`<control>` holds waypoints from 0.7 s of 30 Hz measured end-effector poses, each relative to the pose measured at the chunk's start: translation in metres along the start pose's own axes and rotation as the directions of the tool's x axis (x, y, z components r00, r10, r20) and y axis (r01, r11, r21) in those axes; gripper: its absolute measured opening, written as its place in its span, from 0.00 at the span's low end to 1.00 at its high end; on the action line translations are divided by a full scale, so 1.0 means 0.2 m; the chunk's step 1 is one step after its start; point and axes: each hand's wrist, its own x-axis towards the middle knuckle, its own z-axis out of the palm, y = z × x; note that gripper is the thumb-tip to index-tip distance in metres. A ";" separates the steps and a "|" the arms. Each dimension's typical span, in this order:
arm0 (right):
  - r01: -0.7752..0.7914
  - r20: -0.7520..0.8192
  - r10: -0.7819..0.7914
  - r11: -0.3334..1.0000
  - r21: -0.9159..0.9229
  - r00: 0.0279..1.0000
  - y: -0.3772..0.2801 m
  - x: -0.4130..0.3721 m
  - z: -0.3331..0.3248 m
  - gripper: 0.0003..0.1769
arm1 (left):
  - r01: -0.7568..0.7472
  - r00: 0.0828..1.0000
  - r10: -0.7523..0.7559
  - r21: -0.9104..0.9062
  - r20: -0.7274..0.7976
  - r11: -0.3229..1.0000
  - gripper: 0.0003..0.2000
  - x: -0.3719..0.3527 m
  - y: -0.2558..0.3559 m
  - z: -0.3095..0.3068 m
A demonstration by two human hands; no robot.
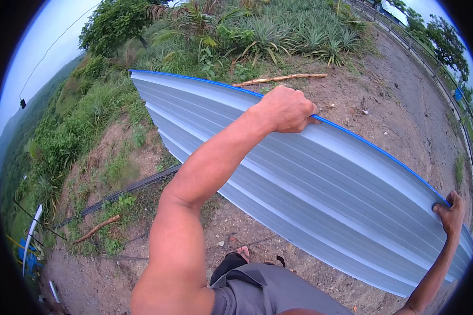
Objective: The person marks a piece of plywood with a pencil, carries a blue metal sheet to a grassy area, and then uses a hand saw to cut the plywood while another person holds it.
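Note:
A long ribbed metal sheet, grey with a bright blue upper edge, slants across the view from upper left to lower right. Near the middle of that blue edge, my left hand is closed over it, knuckles up, with the forearm crossing in front of the sheet. Farther down the same edge at the right, my right hand grips the sheet, thumb on its ribbed face. The fingers behind the sheet are mostly hidden. The sheet is tilted, its lower edge above my foot.
A stick lies on the dirt beyond the sheet, another at the left near dark bars. Plants grow behind. A fence lines the path at the right. Blue objects stand at the far left.

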 end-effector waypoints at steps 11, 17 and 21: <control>0.247 -0.374 -0.240 0.969 -0.030 0.896 -1.01 1.22 0.62 0.22 | 0.146 0.986 -0.138 0.090 -0.090 0.985 0.11 0.14 -1.55 0.20; 0.170 -0.190 -0.103 0.911 0.377 0.976 -1.30 2.13 1.18 0.35 | 0.124 0.992 -0.123 0.046 -0.004 0.991 0.11 0.26 -2.59 0.41; 0.259 -0.082 -0.248 0.951 0.169 0.965 -2.33 2.36 1.17 0.18 | 0.137 0.989 -0.141 0.091 0.041 0.986 0.05 0.21 -3.26 0.47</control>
